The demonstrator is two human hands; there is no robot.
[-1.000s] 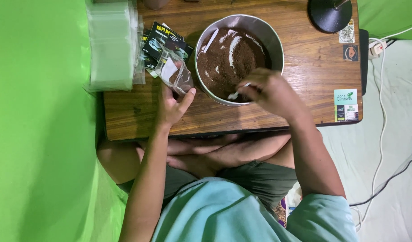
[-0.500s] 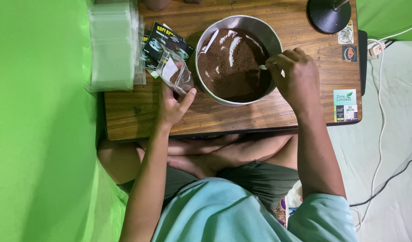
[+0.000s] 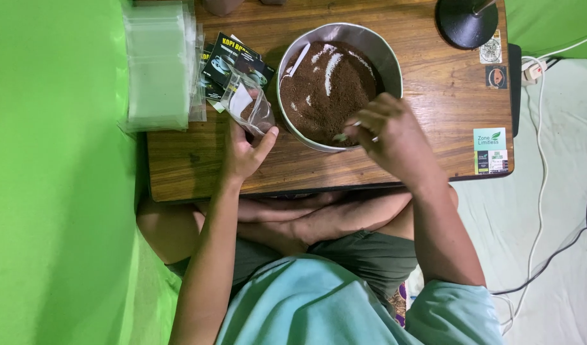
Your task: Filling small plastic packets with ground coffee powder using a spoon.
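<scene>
A low wooden table (image 3: 427, 76) stands between a bright green backdrop (image 3: 57, 191) and pale floor sheeting (image 3: 549, 211) crossed by cables.

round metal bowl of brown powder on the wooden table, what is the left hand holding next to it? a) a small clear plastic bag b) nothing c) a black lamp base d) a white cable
a: the left hand has its fingers closed on a small clear plastic bag, held up just left of the round metal bowl, while the right hand works a small spoon at the bowl's near rim.

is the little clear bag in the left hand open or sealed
Open: the clear bag gapes at its top, some brown powder inside, held by the left hand.
</scene>
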